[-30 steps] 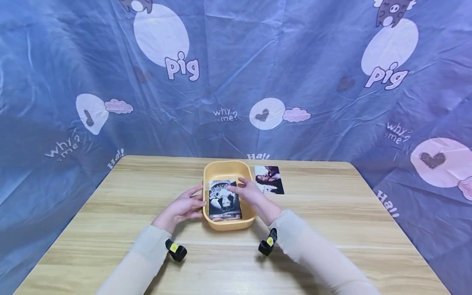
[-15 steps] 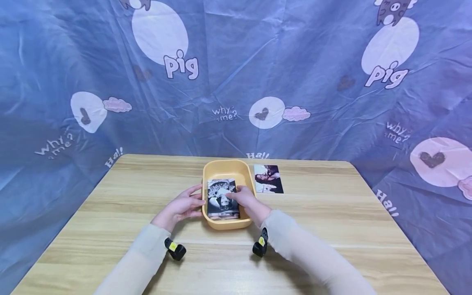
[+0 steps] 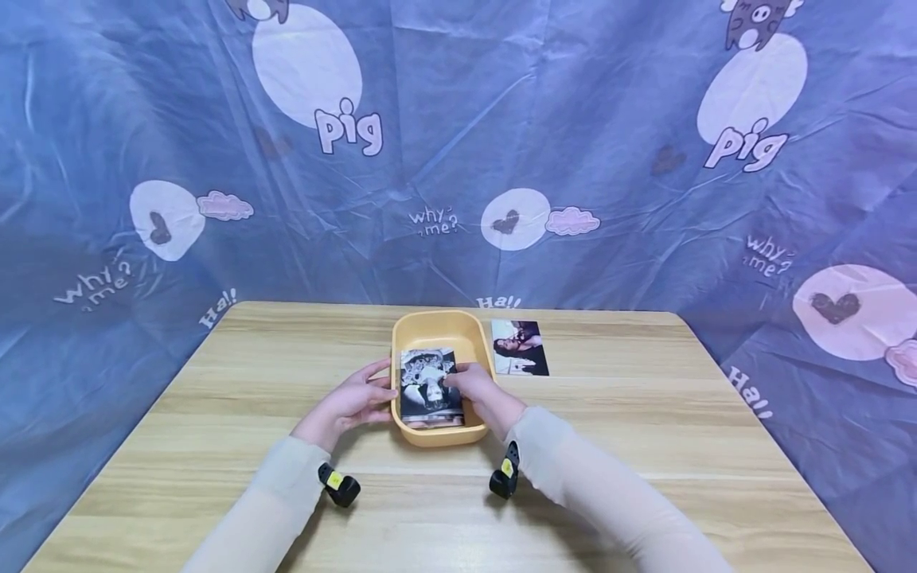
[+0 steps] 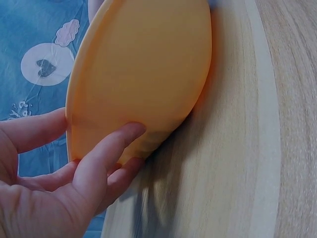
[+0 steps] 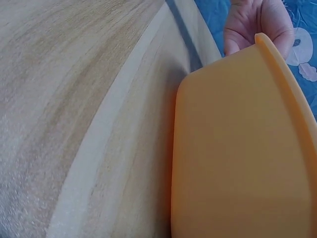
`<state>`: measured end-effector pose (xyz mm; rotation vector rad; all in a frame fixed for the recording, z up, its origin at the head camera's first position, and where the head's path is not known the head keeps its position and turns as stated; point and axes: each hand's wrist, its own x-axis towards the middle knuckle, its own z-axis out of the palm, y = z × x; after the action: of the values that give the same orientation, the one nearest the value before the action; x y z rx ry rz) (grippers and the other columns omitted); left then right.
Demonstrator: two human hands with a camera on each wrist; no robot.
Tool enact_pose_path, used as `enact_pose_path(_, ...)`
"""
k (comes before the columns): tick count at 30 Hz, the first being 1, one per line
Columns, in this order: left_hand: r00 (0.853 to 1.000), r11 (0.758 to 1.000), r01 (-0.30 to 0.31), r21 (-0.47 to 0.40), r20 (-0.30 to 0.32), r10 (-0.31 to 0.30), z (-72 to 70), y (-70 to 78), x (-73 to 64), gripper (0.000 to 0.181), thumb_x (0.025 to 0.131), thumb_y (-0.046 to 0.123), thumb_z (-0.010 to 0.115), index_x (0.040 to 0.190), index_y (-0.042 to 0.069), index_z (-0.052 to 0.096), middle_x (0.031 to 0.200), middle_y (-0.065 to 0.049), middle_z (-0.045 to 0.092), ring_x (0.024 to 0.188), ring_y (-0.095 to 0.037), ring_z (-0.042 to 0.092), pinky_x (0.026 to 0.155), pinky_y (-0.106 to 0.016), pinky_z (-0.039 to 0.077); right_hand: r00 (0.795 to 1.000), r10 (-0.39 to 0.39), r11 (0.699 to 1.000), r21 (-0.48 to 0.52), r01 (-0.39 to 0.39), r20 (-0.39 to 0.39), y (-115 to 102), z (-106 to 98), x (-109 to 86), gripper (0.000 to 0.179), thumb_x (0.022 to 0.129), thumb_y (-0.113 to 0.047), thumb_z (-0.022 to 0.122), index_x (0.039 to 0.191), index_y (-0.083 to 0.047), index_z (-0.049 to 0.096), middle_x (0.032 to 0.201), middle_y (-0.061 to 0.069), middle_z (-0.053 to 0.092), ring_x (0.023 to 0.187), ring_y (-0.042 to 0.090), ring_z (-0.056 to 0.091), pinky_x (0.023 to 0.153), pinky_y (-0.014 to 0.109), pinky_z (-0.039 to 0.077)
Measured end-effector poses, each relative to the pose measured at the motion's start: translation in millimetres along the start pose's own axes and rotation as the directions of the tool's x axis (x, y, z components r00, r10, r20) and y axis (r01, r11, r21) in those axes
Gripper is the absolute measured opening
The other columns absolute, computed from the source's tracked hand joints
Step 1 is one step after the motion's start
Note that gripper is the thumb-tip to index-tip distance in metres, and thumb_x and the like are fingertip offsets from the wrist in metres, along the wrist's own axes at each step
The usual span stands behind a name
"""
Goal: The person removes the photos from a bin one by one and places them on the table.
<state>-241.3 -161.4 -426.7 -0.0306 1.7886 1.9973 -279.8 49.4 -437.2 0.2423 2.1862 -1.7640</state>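
A yellow plastic basin (image 3: 440,322) stands on the table in the head view. Inside lies a stack of photos with a black-and-white photo (image 3: 432,386) on top. My left hand (image 3: 358,398) rests against the basin's left side, its spread fingers (image 4: 106,153) touching the outer wall in the left wrist view. My right hand (image 3: 481,388) reaches over the right rim and pinches the stack's right edge, thumb on top; its other fingers are mostly hidden. The right wrist view shows the basin's outer wall (image 5: 237,148), with my left hand (image 5: 260,25) beyond.
A colour photo (image 3: 520,348) lies on the wooden table (image 3: 609,477), just right of the basin. A blue printed cloth (image 3: 458,159) hangs behind and along both sides of the table. Each wrist carries a small black camera (image 3: 342,489).
My right hand has drawn back a little toward me and left, and its spread fingers have closed at the photos' right edge. My left hand stays against the basin.
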Motion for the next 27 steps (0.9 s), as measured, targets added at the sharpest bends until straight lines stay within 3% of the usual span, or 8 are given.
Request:
enact_pose_path(5,1.0,1.0,-0.001,-0.001,-0.004,0.001,0.2,-0.5,0.5,0.079,0.09,-0.008,0.051,0.155,0.005,0.008,0.155,-0.031,0.02,0.118,-0.035,0.058,0.085,-0.038,0.061,0.999,-0.038,0.998,-0.055,0.038,0.003,11.0,-2.4,15.8,0.059,0.08,-0.002,0.064,0.134,0.012,0.045,0.133,0.025,0.052,0.118,0.032,0.053,0.105,0.039,0.047)
enact_pose_path(12,1.0,1.0,-0.002,0.011,-0.015,0.002,1.6,-0.1,0.4,0.079,0.09,-0.008,0.051,0.154,0.004,0.008,0.154,-0.031,0.021,0.12,-0.037,0.056,0.087,-0.04,0.06,0.998,-0.04,0.998,-0.052,0.038,-0.039,-1.3,-0.2,-4.0,0.057,0.082,0.002,0.056,0.136,0.011,0.042,0.135,0.027,0.049,0.12,0.036,0.051,0.107,0.043,0.045)
enact_pose_path(20,1.0,1.0,-0.004,0.012,-0.014,0.004,1.9,-0.5,0.1,0.078,0.09,-0.008,0.051,0.154,0.004,0.008,0.153,-0.032,0.021,0.12,-0.038,0.056,0.086,-0.04,0.06,0.993,-0.071,0.997,0.026,0.074,-0.092,-1.7,1.7,-5.6,0.049,0.083,0.004,0.058,0.13,0.008,0.048,0.113,0.022,0.057,0.088,0.023,0.056,0.082,0.032,0.055)
enact_pose_path(27,1.0,1.0,-0.005,0.018,-0.013,0.006,1.4,-1.2,0.3,0.078,0.09,-0.008,0.051,0.154,0.004,0.008,0.154,-0.032,0.021,0.122,-0.039,0.054,0.084,-0.038,0.061,0.988,-0.111,0.993,0.035,0.116,-0.109,-0.6,2.5,-4.2,0.051,0.078,0.014,0.062,0.127,0.009,0.049,0.098,0.014,0.054,0.084,0.019,0.052,0.075,0.024,0.053)
